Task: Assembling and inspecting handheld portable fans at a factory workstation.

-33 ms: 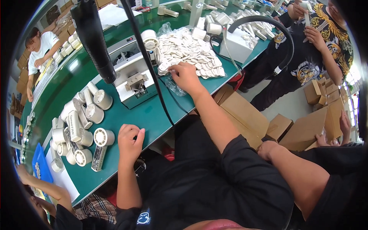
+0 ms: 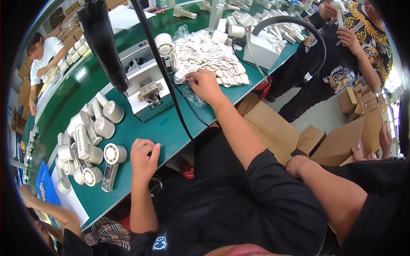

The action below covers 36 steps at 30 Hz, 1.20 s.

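My right hand (image 2: 203,84) is at the near left edge of a heap of flat white plastic pieces (image 2: 209,55). Its thumb and forefinger close on one piece at that edge, though the fingertips partly hide it. My left hand (image 2: 144,158) rests by the green table's front edge with loosely curled fingers, and I see nothing in it. Left of it lie several white handheld fans (image 2: 115,153), some with round grilles showing. Between the fans and the heap stands a white metal press fixture (image 2: 149,96), with a black cylindrical tool (image 2: 102,47) hanging over it.
A black cable (image 2: 164,77) hangs across the middle. Curved black tubing (image 2: 318,38) rises by a white box (image 2: 260,49) at the right. Open cartons (image 2: 269,126) stand below the table's right side. Other people work around; a blue tray (image 2: 45,183) lies far left.
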### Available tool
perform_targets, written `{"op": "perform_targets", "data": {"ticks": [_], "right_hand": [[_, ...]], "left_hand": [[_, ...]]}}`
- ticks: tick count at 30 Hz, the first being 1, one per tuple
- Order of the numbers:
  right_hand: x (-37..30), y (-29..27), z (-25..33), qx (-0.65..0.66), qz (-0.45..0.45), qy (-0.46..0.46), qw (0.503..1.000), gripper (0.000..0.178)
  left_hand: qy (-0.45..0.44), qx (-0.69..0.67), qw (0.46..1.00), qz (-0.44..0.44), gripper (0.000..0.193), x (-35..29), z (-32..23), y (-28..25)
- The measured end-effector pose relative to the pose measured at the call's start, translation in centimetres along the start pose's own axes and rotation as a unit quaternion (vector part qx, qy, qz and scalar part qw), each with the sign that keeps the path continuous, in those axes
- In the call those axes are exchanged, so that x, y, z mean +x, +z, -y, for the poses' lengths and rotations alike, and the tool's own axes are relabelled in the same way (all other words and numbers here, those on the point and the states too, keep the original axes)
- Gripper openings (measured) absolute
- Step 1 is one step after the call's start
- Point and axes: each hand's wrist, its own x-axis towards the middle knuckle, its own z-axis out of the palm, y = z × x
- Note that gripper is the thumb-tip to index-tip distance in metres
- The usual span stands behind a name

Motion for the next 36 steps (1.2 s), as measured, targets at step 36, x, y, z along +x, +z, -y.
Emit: {"op": "perform_targets", "data": {"ticks": [36], "right_hand": [[0.0,-0.9,0.4,0.047,0.041,0.112,0.992,0.018]], "left_hand": [[-0.002,0.003,1.0,-0.006,0.017,0.0,-0.2,0.0]]}}
